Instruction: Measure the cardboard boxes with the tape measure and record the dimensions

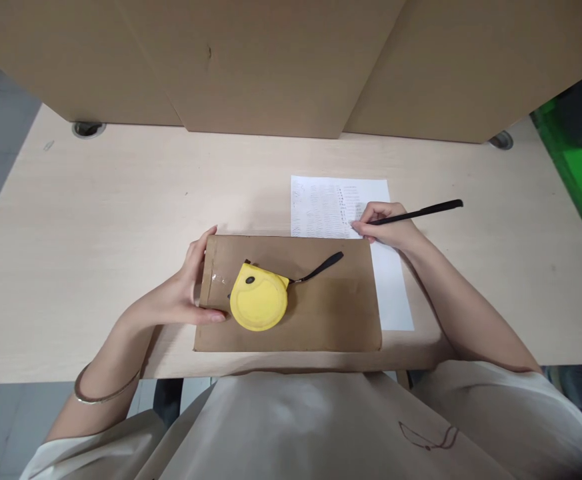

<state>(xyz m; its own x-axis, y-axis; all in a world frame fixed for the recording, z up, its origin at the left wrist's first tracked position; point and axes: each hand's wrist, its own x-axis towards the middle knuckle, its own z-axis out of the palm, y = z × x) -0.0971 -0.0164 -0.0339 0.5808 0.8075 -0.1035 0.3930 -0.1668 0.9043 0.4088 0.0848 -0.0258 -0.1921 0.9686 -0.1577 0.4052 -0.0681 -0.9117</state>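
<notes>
My right hand point(388, 223) is closed around a black pen point(435, 208), its fingertips resting at the written lines on a white sheet of paper point(393, 293). A brown cardboard box point(335, 307) covers the lower left part of that sheet. At the box's left end is my left hand point(191, 287), gripping it with the thumb on top and the fingers around the far left corner. On top of the box lies a yellow tape measure point(259, 300). Its black wrist strap point(323, 267) stretches to the right over the cardboard.
Tall cardboard panels point(271, 67) stand along the back of the pale wooden desk point(95, 220). Cable holes show at the back left point(88, 129) and back right. Beyond the desk's right edge is a green surface point(565, 180) with dark items.
</notes>
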